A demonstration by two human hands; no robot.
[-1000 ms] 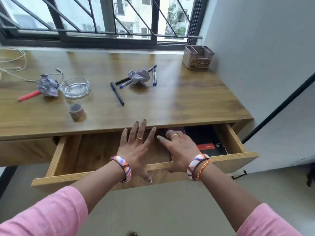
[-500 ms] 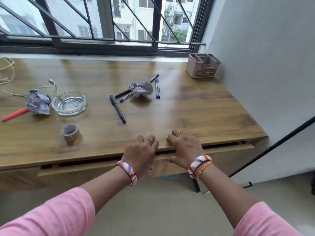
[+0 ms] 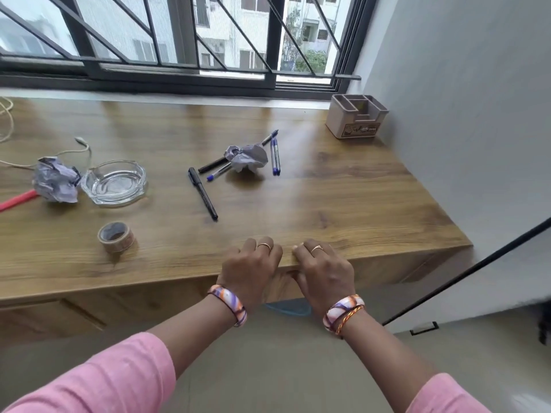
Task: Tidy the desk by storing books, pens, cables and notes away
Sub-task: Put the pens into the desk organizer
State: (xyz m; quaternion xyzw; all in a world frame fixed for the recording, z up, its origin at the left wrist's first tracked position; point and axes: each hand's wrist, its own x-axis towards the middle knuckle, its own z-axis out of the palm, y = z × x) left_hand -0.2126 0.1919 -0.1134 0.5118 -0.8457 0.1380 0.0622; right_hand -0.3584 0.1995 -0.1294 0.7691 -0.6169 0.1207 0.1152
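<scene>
We see both hands at the near edge of the wooden desk [image 3: 343, 186], side by side and just apart. The left hand [image 3: 249, 268] has its fingers curled down over the front of the drawer [image 3: 277, 286], which sits shut under the desktop; the right hand [image 3: 323, 268] is curled the same way, knuckles up, and we cannot tell whether either one truly grips the drawer front or only presses it (fingertips are hidden below the edge). On the desktop, mid-way back, a black pen [image 3: 202, 192] lies alone, angled toward the hands. Behind it a crumpled paper ball [image 3: 247, 158] sits on top of a second black pen [image 3: 212, 165] and a blue-capped pen [image 3: 219, 172], with two more blue pens [image 3: 275, 156] just beside it on the right. Far left: another crumpled paper ball [image 3: 55, 180] touching a glass ashtray [image 3: 114, 183], a red pen [image 3: 16, 200] partly out of view, and a pale cable [image 3: 44, 156] trailing behind. A tape roll [image 3: 116, 236] stands near the front edge, left of the hands. A beige pen holder [image 3: 356, 116] sits in the far right corner by the window [image 3: 179, 40].
</scene>
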